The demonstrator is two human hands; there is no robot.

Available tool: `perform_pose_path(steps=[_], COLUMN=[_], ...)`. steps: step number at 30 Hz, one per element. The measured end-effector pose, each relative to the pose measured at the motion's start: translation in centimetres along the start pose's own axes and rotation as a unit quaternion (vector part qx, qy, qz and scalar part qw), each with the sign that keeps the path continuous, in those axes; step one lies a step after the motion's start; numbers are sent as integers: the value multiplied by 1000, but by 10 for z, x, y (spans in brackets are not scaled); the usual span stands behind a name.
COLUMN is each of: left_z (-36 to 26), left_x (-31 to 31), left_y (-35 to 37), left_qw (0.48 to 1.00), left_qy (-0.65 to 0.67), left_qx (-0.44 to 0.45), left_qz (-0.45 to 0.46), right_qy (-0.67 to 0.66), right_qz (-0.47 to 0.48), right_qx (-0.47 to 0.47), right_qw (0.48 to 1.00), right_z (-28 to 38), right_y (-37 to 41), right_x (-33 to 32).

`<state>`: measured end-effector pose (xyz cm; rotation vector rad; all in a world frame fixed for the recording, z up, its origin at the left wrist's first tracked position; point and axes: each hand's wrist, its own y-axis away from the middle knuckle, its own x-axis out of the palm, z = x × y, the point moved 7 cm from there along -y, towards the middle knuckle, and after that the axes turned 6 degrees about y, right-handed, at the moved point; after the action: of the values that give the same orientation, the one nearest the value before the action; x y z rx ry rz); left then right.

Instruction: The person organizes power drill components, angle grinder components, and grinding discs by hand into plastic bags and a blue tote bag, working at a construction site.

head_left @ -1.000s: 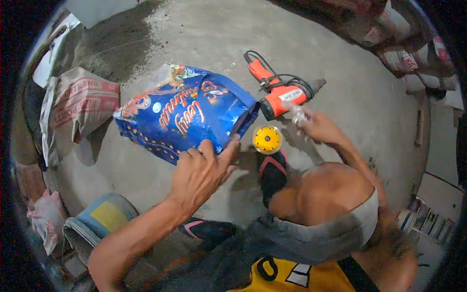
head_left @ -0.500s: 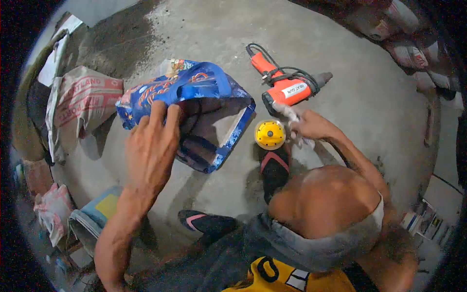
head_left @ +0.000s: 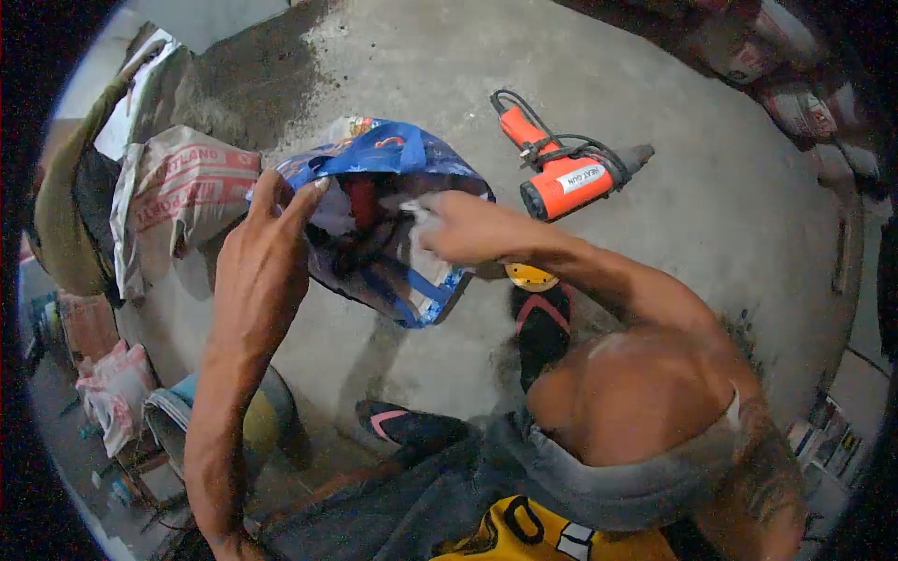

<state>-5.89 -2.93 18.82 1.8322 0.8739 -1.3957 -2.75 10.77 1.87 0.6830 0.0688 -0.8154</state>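
Observation:
A blue printed shopping bag (head_left: 435,154) lies on the floor with its mouth toward me. My left hand (head_left: 262,252) pinches the bag's rim at the left and holds the mouth apart. At the opening, my right hand (head_left: 472,229) is closed on a crumpled white plastic or cloth piece (head_left: 424,229); I cannot make out which. Something dark red (head_left: 363,201) shows inside the bag. Under my right forearm, a yellow disc with dark dots (head_left: 531,278) is partly hidden. An orange heat gun (head_left: 572,182) with its cord wound round it lies to the right.
A printed cement sack (head_left: 192,187) stands left of the bag. A bucket (head_left: 262,411) sits at the lower left. My sandalled foot (head_left: 543,323) is just below the yellow disc. More sacks (head_left: 795,107) line the upper right.
My right hand has moved left from beside the yellow disc to the bag's mouth, carrying the white piece. The left hand has pulled the rim, and the bag gapes wider.

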Motion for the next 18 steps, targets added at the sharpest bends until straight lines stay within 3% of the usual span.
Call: perform_pose_path(steps=[3,6,8,10,11,12,14,17,18], left_z=[-2,9,14,16,14,13,17,24,27], left_x=[0,2,1,-4,-7,-12,-14,-15,-15], left_y=[0,3,6,7,8,10,10,8,8], left_qw=[1000,1000,999,999,999,998,999,999,999], left_qy=[0,14,18,15,7,-3,17,26,27], left_qx=[-4,-15,-31,-19,-1,18,8,-4,-9], left_qz=[5,1,0,-22,-45,-66,-49,-39,-38], right_qy=[-94,-120,-348,-204,119,85,428,489,482], right_qz=[-107,-229,-4,-141,-304,-281,-268,-40,-44], right_qx=[-99,-330,-165,-194,-165,-13,-54,82,95], right_qw=[985,908,923,949,931,956,862,868,870], right_z=[33,54,30,-21,-46,-78,-194,-203,-208], right_y=[-10,24,50,65,81,90,88,108,109], right_x=[-4,-20,-32,-81,-118,-139,-163,-163,-162])
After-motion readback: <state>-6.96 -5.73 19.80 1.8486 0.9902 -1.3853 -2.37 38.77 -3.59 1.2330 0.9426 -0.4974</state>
